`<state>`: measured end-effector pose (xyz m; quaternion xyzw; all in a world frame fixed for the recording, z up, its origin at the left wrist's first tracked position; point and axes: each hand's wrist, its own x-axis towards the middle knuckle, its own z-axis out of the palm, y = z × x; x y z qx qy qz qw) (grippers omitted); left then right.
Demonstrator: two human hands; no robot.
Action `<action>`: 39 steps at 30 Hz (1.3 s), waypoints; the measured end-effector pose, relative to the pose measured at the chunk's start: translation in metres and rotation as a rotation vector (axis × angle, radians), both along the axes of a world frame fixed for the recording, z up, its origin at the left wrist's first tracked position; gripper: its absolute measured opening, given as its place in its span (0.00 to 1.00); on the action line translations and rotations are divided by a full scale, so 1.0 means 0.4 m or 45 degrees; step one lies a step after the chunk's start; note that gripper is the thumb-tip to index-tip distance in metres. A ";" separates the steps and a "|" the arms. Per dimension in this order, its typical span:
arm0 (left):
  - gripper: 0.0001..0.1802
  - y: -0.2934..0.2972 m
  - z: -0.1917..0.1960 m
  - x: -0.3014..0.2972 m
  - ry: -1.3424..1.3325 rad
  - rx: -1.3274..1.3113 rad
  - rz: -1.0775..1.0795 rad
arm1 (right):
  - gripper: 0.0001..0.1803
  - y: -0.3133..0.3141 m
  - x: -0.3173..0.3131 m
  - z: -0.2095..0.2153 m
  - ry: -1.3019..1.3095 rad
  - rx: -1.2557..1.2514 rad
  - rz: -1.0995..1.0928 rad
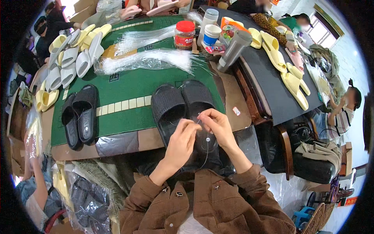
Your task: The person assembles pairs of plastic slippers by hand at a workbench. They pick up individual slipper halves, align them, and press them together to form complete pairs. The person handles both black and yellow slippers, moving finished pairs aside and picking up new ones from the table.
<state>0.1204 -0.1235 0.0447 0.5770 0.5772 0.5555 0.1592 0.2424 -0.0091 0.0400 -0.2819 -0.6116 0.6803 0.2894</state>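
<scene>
A pair of black ribbed slides [168, 102] lies at the table's near edge, right in front of me. Over them, my left hand [181, 141] pinches with thumb and forefinger close to my right hand [219, 126], which pinches too. Between the fingertips runs a thin translucent plastic tie [207, 154]; its tail curves down below my right hand. A small pale round disc [207, 139] sits on that tail. The exact grip on the tie's ends is too small to make out. Another black pair [86, 113] lies to the left.
Bundles of white plastic ties [156, 60] lie across the green mat [132, 84]. Behind them stand a red-lidded jar [184, 35], a paper cup [211, 35] and a tilted grey tumbler [235, 50]. Grey and yellow slides [69, 56] fill the left corner. People work around the tables.
</scene>
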 end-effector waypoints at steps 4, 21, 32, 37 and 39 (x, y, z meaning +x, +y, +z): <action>0.09 -0.003 -0.042 -0.016 -0.034 -0.118 -0.060 | 0.09 -0.003 -0.001 -0.012 -0.062 -0.004 0.039; 0.21 -0.035 -0.066 -0.048 0.183 -0.396 0.290 | 0.22 0.041 -0.047 -0.100 -0.647 1.426 -0.059; 0.45 0.039 -0.110 -0.057 0.733 -0.412 0.442 | 0.11 0.115 -0.098 -0.130 -0.943 1.444 0.026; 0.50 0.108 -0.101 -0.106 0.569 -0.734 0.386 | 0.10 0.120 -0.117 -0.152 -0.902 1.364 -0.058; 0.51 0.128 -0.076 -0.119 0.497 -0.883 0.322 | 0.10 0.134 -0.110 -0.163 -0.907 1.401 0.019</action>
